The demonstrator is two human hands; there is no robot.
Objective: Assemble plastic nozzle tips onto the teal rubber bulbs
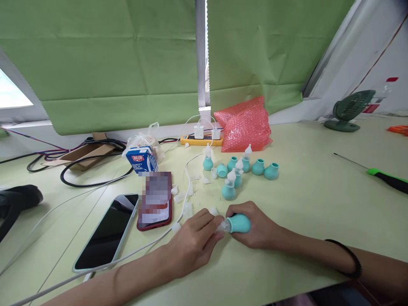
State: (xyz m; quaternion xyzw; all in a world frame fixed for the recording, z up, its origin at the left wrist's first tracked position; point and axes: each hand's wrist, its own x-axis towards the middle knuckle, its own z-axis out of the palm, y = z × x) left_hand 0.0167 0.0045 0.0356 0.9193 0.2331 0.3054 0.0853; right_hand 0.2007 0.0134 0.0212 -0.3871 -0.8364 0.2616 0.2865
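Observation:
My right hand [253, 225] is closed around a teal rubber bulb [240, 223], which lies sideways above the table. A clear plastic nozzle [225, 225] sits at the bulb's neck, and my left hand [199, 240] pinches its other end; the fingers hide the tip. Just behind my hands stands a teal bulb with a translucent nozzle [228, 189]. Several more such bulbs are grouped beyond it, some with nozzles and some with open necks, like the bulb at the right [271, 171]. Loose translucent plastic pieces [188, 210] lie left of them.
Two phones, one dark-screened [108, 231] and one lit [155, 202], lie left of my hands. A white cable [188, 178] crosses the table. Farther back are a blue milk carton [142, 160], a yellow power strip [188, 140] and red bubble wrap [245, 127]. A screwdriver [378, 173] lies right.

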